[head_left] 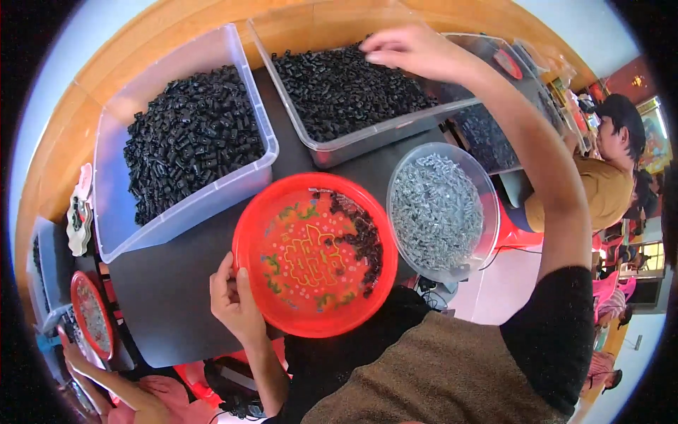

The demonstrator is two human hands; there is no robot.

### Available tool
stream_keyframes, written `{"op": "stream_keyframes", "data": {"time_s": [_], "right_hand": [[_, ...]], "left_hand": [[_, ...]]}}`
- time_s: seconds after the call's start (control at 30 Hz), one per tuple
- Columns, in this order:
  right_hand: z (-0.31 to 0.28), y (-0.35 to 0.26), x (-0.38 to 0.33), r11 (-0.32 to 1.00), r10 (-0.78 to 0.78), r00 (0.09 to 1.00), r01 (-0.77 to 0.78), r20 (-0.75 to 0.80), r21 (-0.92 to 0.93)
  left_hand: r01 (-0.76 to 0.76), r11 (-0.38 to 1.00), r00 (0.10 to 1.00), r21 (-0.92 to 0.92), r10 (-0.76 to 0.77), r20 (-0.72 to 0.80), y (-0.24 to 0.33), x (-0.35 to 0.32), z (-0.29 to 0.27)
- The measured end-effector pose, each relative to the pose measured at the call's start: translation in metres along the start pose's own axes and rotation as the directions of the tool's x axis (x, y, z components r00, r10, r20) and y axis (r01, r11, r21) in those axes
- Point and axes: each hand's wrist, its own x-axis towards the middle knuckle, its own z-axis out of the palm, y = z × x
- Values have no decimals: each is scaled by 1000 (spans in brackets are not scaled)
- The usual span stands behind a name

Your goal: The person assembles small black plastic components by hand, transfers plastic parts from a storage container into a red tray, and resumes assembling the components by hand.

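My left hand (pixel 236 300) holds the left rim of a round red basin (pixel 247 212), thumb against the edge and fingers curled beside it. Small black plastic pieces (pixel 367 244) lie heaped along the basin's right side, over a printed floor. My right hand (pixel 413 53) reaches over the far part of a clear plastic bin (pixel 374 127) filled with small black pieces (pixel 332 92). Its fingers point left, loosely bent and slightly apart, and nothing shows in them. Just right of the red basin stands a clear round tub (pixel 487 237) of small transparent pieces (pixel 438 212).
A larger clear bin (pixel 191 205) heaped with black parts stands at the left on the dark table (pixel 169 297). Another bin (pixel 487 138) lies beyond my right arm. A seated person (pixel 600 177) is at the right; another person's arm (pixel 106 378) reaches near a red tray (pixel 106 346) lower left.
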Motion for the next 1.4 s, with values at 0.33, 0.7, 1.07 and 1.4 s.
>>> {"op": "stream_keyframes", "data": {"time_s": [0.33,0.7,1.07,1.4], "right_hand": [[106,13,134,994,-33,889,76,456,-77],[65,-3,65,912,375,735,-401,565,-84],[118,-48,63,931,192,865,-310,463,194],[21,-43,59,529,-42,833,-450,552,720]], "left_hand": [[94,996,996,5,-94,-11,7,1,3],[107,994,994,-22,-107,-11,5,2,4],[9,995,1000,104,-9,-2,9,4,5],[-101,989,995,103,100,20,5,5,2]]}}
